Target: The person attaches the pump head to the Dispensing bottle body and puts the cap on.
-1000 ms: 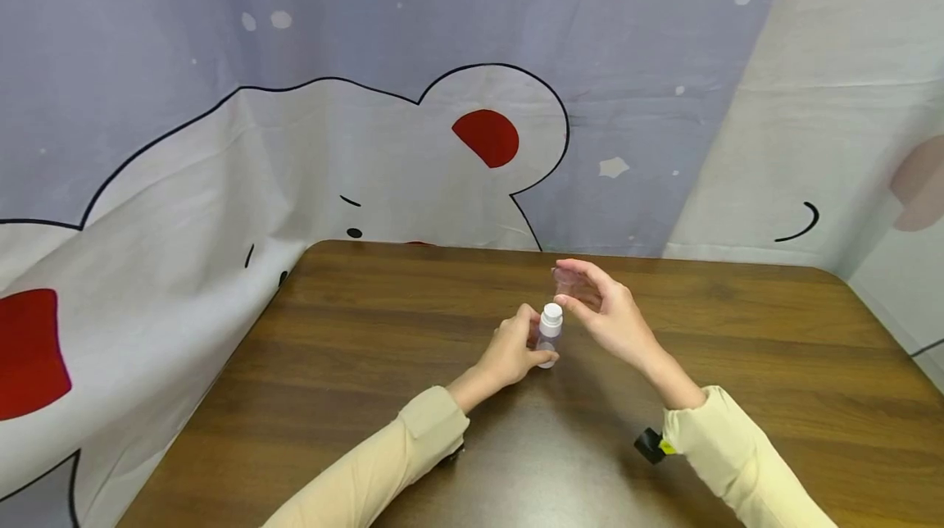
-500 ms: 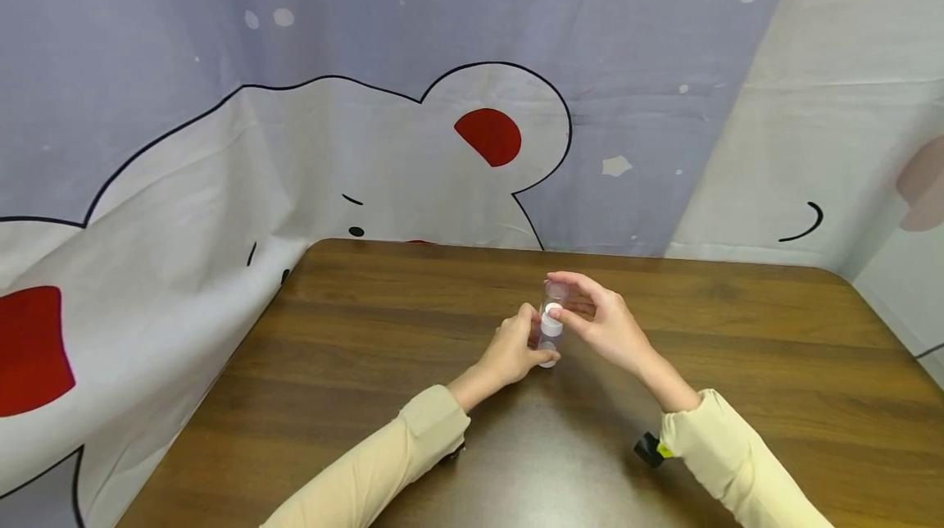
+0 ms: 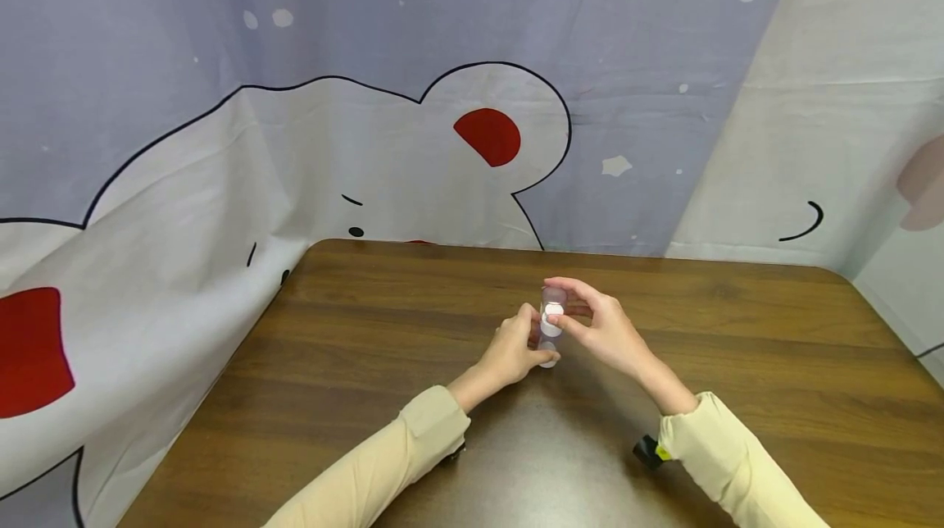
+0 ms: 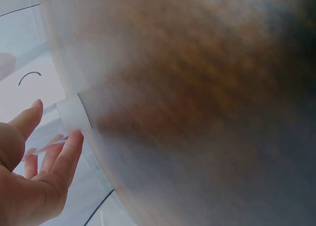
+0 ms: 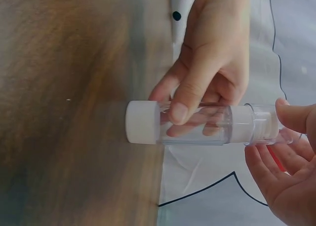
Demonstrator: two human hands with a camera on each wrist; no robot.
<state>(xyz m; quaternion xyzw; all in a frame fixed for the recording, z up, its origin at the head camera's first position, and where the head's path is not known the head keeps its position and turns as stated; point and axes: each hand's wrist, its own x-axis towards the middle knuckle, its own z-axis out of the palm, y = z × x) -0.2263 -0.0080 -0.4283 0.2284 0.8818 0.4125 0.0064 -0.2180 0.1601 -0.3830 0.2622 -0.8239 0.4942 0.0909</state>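
A small clear bottle with a white base and a white top stands upright on the table. My left hand grips its clear body, thumb on the near side. Above it, my right hand holds a clear cap between thumb and fingers. The cap surrounds the white top, its rim near the bottle's shoulder; whether it is fully seated I cannot tell. In the left wrist view the white base shows beside my left thumb and fingers.
A printed curtain hangs behind the table's back edge and down its left side. A black object with a yellow-green part shows beneath the right sleeve cuff. Beige sleeves cover both forearms.
My right hand has brought the clear cap left and down, from above and behind the bottle to over its white top. The left hand and bottle have stayed in place.
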